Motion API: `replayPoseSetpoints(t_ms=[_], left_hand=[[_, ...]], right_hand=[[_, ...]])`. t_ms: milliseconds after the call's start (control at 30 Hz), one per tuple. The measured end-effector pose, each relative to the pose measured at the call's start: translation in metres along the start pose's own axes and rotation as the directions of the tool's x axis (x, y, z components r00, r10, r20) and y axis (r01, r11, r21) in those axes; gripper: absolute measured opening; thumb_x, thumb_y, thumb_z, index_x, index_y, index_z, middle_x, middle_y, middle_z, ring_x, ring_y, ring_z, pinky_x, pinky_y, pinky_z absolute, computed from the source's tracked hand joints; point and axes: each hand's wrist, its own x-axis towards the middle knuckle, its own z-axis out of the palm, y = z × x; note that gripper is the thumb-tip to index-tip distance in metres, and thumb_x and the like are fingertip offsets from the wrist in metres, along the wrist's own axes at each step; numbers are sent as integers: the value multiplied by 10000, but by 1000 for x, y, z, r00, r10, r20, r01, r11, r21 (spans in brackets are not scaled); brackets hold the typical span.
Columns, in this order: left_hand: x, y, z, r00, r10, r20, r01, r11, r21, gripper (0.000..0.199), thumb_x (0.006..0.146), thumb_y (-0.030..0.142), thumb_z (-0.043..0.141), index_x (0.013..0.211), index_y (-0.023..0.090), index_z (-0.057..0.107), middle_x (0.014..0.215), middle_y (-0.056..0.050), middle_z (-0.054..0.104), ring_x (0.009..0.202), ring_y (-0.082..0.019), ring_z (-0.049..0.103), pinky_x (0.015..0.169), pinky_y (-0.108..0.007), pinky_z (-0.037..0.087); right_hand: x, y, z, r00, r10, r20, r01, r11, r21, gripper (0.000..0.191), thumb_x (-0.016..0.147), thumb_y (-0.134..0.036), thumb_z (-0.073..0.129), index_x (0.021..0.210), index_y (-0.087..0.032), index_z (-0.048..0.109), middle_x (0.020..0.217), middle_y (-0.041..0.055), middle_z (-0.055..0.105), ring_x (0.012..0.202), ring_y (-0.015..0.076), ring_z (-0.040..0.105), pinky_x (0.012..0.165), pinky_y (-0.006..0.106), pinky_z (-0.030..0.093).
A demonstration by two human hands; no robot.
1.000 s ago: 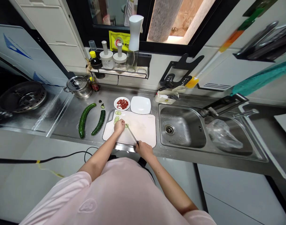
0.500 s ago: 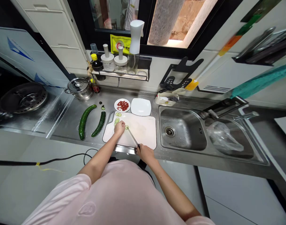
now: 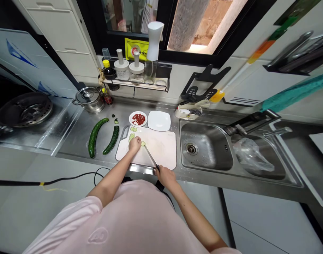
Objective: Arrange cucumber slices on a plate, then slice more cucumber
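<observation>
My right hand point(image 3: 166, 176) is closed round the dark handle of a knife point(image 3: 151, 156). Its blade points up and left over the white cutting board point(image 3: 165, 148), the tip at a single pale-green cucumber slice point(image 3: 143, 144). My left hand point(image 3: 135, 144) rests on the board just left of that slice, fingers curled together; what they hold, if anything, is hidden. Several cucumber slices point(image 3: 132, 135) lie beyond and partly behind it. Left of the board are a cut cucumber point(image 3: 111, 140), a whole cucumber point(image 3: 96, 137) and a small cut-off end point(image 3: 116, 121).
Behind the board stand a plate of chopped red pieces point(image 3: 138, 119) and a white square plate point(image 3: 159, 120). A steel sink point(image 3: 207, 144) is to the right. At the left are a lidded pot point(image 3: 89, 99) and a wok point(image 3: 23, 109). A condiment rack point(image 3: 136, 83) hangs above.
My right hand and the knife handle have shifted slightly to the right and toward me. My left hand and the slices stay almost where they were.
</observation>
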Motion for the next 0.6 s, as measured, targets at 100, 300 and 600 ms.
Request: replayPoseSetpoints(t_ms=[100, 300, 600], left_hand=[[1, -1, 1, 1000, 13, -2, -13, 1000, 3, 174, 791, 207, 518, 914, 227, 640, 836, -33, 648, 833, -176, 599, 733, -261, 428], [0, -2, 0, 1000, 14, -6, -14, 1000, -1, 153, 791, 210, 529, 902, 228, 632, 833, -31, 641, 815, -173, 598, 726, -263, 428], [-1, -1, -2, 1000, -1, 19, 1, 1000, 1, 183, 802, 203, 514, 936, 229, 636, 855, -31, 645, 855, -174, 602, 779, -265, 437]], right_hand=[[6, -4, -1, 1000, -9, -11, 9, 1000, -3, 401, 950, -418, 282, 1061, -175, 582, 984, 126, 677, 927, 240, 639, 756, 318, 417], [17, -12, -4, 1000, 0, -28, 0, 1000, -18, 370, 947, -390, 310, 1054, -173, 590, 987, 125, 676, 935, 244, 638, 755, 319, 423], [18, -10, -2, 1000, -4, -29, 4, 1000, -10, 382, 940, -398, 308, 1036, -166, 597, 983, 125, 675, 921, 248, 639, 746, 318, 426]])
